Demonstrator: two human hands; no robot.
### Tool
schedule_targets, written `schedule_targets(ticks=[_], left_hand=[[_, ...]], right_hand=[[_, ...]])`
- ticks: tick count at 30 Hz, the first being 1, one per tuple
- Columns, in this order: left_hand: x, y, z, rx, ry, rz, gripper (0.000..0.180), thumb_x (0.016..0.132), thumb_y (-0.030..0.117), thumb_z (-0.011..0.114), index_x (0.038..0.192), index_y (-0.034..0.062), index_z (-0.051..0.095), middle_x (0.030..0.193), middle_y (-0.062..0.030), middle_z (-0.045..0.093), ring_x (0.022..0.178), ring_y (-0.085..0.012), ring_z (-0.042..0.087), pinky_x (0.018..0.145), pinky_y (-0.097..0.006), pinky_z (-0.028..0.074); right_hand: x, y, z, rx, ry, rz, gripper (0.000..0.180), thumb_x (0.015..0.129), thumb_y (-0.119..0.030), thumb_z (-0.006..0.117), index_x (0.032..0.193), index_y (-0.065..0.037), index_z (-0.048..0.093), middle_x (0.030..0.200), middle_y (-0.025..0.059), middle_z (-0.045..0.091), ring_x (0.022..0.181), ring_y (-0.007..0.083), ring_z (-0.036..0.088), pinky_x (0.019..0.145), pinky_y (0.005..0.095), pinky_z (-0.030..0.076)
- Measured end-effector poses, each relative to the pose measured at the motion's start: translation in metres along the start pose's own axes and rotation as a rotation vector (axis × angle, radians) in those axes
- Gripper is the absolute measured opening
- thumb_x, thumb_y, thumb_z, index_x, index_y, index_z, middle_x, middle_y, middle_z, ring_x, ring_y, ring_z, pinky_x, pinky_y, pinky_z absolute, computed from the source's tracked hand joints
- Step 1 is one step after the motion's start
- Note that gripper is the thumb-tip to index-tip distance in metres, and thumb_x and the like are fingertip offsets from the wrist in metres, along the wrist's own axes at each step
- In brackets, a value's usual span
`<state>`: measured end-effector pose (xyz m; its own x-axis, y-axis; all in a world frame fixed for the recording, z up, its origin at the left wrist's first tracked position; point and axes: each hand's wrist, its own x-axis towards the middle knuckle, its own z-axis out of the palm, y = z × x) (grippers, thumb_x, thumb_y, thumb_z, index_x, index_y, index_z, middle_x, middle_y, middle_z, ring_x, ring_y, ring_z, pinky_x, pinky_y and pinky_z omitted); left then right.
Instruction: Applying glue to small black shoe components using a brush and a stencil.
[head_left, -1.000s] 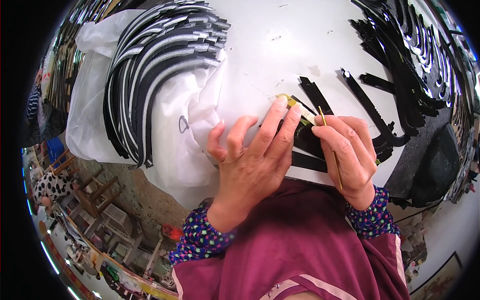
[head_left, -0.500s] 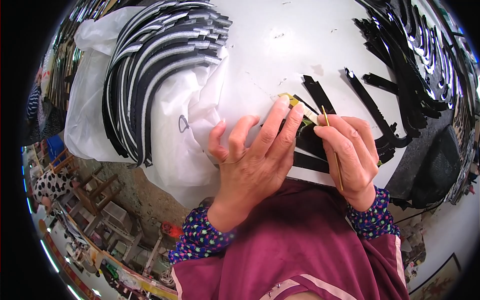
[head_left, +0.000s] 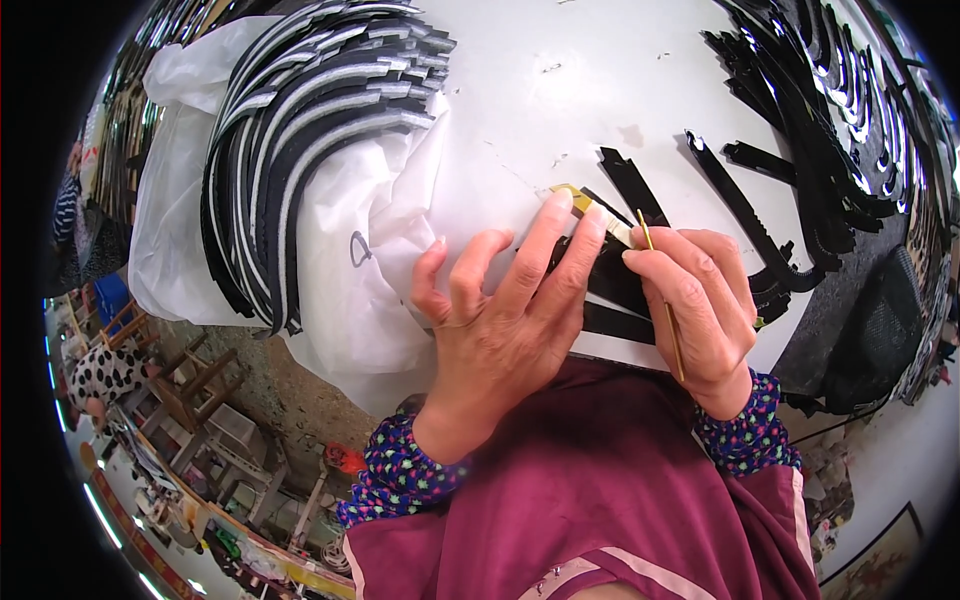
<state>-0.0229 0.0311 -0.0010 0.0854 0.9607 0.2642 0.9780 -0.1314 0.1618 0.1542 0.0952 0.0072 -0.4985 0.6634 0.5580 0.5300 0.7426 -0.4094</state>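
Left hand (head_left: 510, 320) presses flat on a thin black strip (head_left: 615, 285) that looks light and bendy; right hand (head_left: 700, 300) pinches a slim stick (head_left: 662, 300).

Bright, even light is coming from above; table (head_left: 560, 90) is glaring near-white. Fisheye is bending edges hard, black vignette ringing the frame. Centre is staying sharp.

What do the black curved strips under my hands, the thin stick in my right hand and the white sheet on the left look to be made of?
Black curved strips: probably leather or synthetic sheet; flat, matte, with cleanly cut edges.
Thin stick in the right hand: looks like bamboo or wood, though brass is possible; tan, straight, slender.
White sheet beside the left hand: thin plastic film or bag; crinkled, slightly translucent folds.
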Motion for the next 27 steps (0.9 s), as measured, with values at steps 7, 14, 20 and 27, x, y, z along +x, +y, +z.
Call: schedule_targets(ticks=[7,14,20,27], left_hand=[[0.0004,-0.0008,-0.0002,-0.009,0.010,0.007,0.047,0.087,0.028,0.066,0.133,0.0361,0.063,0.140,0.0125,0.054,0.113,-0.0141,0.046,0.109,-0.044,0.022],[-0.0019,-0.0018,0.0028,-0.029,0.035,0.010,0.048,0.087,0.027,0.067,0.135,0.0342,0.063,0.138,0.0112,0.054,0.111,-0.0142,0.047,0.109,-0.043,0.023],[0.0010,-0.0015,-0.0005,-0.024,0.033,0.011,0.048,0.088,0.028,0.066,0.136,0.0328,0.062,0.140,0.0132,0.054,0.110,-0.0133,0.047,0.109,-0.042,0.023],[0.0014,-0.0008,-0.0024,-0.024,0.016,0.008,0.046,0.089,0.022,0.066,0.134,0.0334,0.065,0.142,0.0144,0.055,0.111,-0.0146,0.045,0.108,-0.038,0.023]], right_hand=[[0.0007,0.0000,-0.0002,0.005,-0.002,0.009,0.029,0.068,0.007,0.073,0.097,0.004,0.069,0.093,0.0166,0.069,0.077,0.0287,0.065,0.064,0.0355,0.051],[0.0002,-0.0006,-0.0007,0.021,0.003,0.022,0.029,0.068,0.009,0.074,0.097,0.004,0.069,0.093,0.0169,0.069,0.077,0.0291,0.065,0.064,0.0355,0.052],[0.0007,-0.0015,-0.0001,0.027,-0.001,0.038,0.028,0.070,0.010,0.074,0.096,0.003,0.069,0.093,0.0160,0.070,0.078,0.0285,0.065,0.066,0.0348,0.052],[0.0028,-0.0027,-0.0011,0.031,-0.014,0.050,0.027,0.070,0.010,0.075,0.096,0.003,0.069,0.093,0.0156,0.070,0.079,0.0281,0.066,0.067,0.0342,0.052]])
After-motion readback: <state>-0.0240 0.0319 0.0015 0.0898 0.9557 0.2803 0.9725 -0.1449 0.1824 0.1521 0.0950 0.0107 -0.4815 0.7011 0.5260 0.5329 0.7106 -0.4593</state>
